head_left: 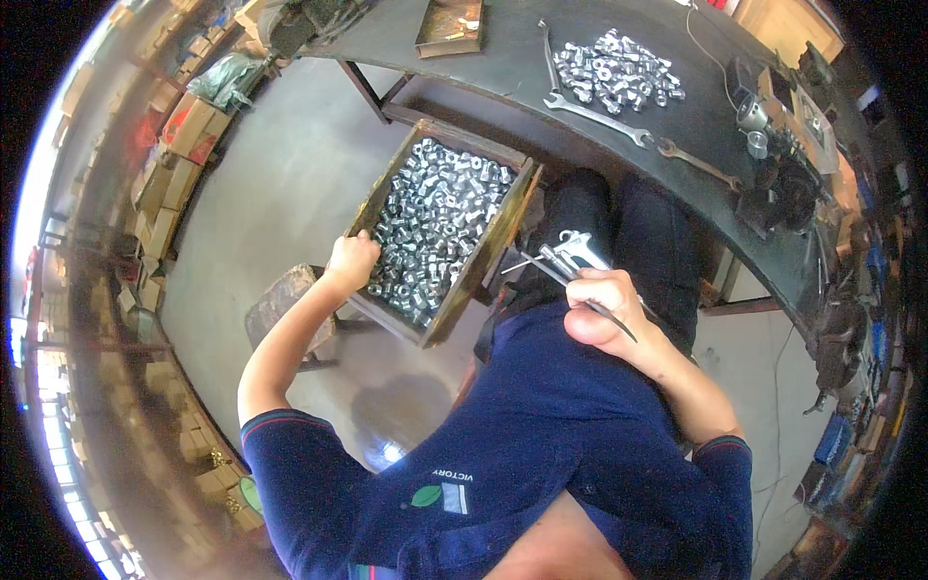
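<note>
My left hand (355, 261) is closed over the left rim of a worn wooden box (440, 324). Many small shiny metal fittings (440, 213), some like hex nuts, fill the box. My right hand (604, 304), near my lap, is wrapped round a silver tool that looks like an air gun (583, 249). A thin rod sticks out beside it toward the box. A slim dark curved piece (617, 324) also shows at the same hand; whether it belongs to the tool I cannot tell. The fingers partly hide the grip.
On the dark workbench (512, 72) lie a heap of similar fittings (619, 72), a large wrench (599, 120), further wrenches and a small tray (450, 27). Machine parts crowd its right end. A small stool (280, 304) stands left of the box; shelves with cartons (184, 126) line the left.
</note>
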A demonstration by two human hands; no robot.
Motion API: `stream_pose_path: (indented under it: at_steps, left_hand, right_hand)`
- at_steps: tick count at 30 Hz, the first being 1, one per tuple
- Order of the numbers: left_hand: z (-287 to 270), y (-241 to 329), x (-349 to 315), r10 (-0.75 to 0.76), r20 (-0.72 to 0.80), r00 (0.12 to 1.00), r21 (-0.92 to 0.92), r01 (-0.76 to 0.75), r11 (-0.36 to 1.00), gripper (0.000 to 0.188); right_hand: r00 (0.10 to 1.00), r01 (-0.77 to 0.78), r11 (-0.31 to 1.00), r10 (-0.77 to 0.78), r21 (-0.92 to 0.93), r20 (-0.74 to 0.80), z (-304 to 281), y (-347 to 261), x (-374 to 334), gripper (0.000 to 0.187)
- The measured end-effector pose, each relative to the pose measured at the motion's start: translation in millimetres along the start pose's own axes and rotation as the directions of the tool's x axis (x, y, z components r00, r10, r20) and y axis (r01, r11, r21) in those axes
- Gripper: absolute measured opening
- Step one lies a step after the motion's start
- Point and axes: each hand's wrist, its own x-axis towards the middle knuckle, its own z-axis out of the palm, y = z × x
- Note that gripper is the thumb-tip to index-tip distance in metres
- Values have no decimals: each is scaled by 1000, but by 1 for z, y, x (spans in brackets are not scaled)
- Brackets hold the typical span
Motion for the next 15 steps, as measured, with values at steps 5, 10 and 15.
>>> stream_pose_path:
  at_steps: [5,10,15]
  left_hand:
    - [-18,-4,-13,-201,46,978,-920,120,372,33]
    - [-48,65,-27,-183,-49,982,-681,-167,-713,28]
    - [-88,130,-28,-78,-118,990,-380,-117,-918,26]
  right_hand:
    - [999,-2,1000,1,18,54,-1,-5,4,17]
    - [994,-9,998,2,66,109,9,-8,10,19]
    - [987,59,998,-59,3,150,14,-4,16,18]
